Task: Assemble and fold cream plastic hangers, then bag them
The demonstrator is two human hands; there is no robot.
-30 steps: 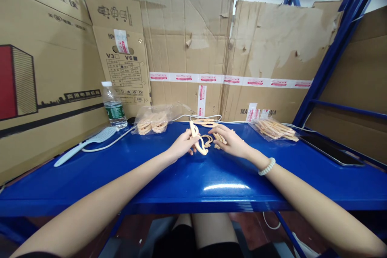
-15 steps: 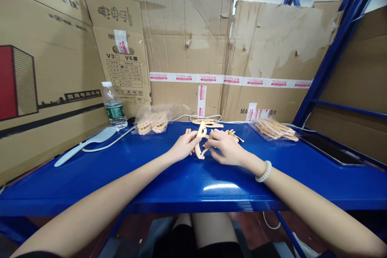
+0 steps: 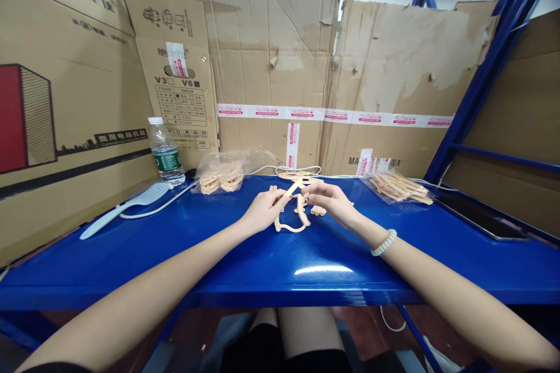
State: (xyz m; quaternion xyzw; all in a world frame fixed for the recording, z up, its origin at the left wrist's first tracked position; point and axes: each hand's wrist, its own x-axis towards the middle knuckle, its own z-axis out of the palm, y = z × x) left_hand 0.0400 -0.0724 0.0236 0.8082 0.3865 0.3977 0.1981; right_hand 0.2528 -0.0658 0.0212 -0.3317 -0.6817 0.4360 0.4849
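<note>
My left hand is closed, thumb and fingers pinching a thin, flat, pale wood-coloured piece that slants up to the right. My right hand faces it, its bent fingertips closed at the right side of the same group of parts; exactly where they grip is hard to see. Below and between the hands is a thin curved piece of the same colour, with a short thicker piece at its right end. Small pale pieces lie under my right hand, partly hidden. Flat pale pieces lie behind.
On the blue tabletop, a clear bag of pale pieces lies left, another bag of sticks right. A water bottle, light-blue hairbrush, white cable and black tablet lie around. Cardboard stands behind.
The pale piece in my left hand has tipped to the right, and the curved piece has swung round below it. My right hand has shifted slightly right and up, uncovering small pieces.
</note>
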